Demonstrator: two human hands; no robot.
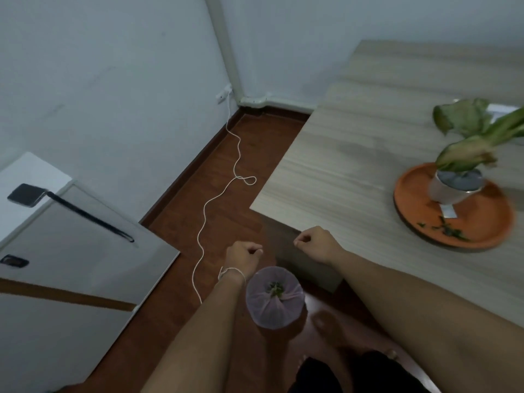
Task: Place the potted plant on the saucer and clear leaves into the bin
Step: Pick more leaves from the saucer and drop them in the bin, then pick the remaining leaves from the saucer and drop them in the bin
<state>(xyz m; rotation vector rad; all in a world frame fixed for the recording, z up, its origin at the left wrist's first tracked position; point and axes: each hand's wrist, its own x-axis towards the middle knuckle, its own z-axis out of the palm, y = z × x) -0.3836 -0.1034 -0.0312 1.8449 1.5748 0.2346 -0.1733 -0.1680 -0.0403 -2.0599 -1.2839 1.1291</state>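
Note:
The potted plant [456, 185], a white pot with large green and pale leaves, stands on the orange saucer [487, 222] at the right of the wooden table [340, 171]. Small green leaf bits [450, 231] lie on the saucer's front part. On the floor below sits a small bin [273, 299] lined with a pale bag, with green leaf bits inside. My left hand [243, 256] and my right hand [314, 242] hover just above the bin, both with fingers curled closed and nothing visible in them.
A white cable [215, 199] snakes across the dark red floor from a wall socket. A grey fridge [71, 251] stands at the left. My bare foot [334, 333] is beside the bin. The table's corner juts out near my right hand.

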